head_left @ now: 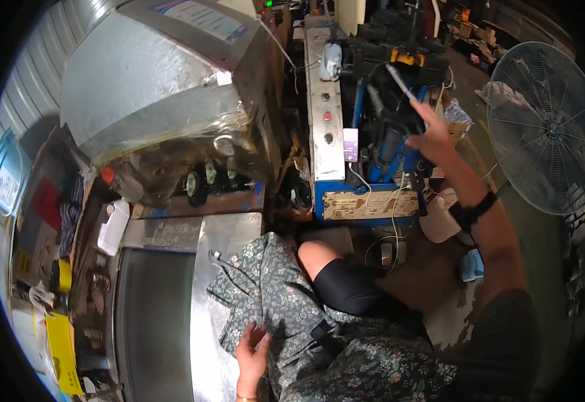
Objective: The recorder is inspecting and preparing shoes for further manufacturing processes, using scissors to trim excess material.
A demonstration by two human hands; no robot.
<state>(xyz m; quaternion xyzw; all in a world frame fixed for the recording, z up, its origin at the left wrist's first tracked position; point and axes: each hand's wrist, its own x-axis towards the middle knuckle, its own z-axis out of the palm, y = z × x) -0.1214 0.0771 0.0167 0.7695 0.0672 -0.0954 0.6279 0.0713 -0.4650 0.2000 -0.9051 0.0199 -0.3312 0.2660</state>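
Far R, lg. grey round wire-cage fan (548,130). Slim pale rod (401,82) at R hand (433,136), by black-&-blue machine (391,120); can't tell if gripped. Looks light, stiff; prob. pinch lower end. L hand (252,352) half-curled, holding nothing, over dark floral cloth (265,281).

The floral apron (255,264) is soft, matt, creased cloth, beside a smooth, glossy metal tabletop (213,348), while the thin pale stick (399,82) looks smooth. The machine hood (128,74) is silvery sheet metal with a smeared sheen, and the control panel (326,151) looks like scuffed, painted metal above a rough, flaking board (366,206). The white jug (113,228) is smooth plastic.
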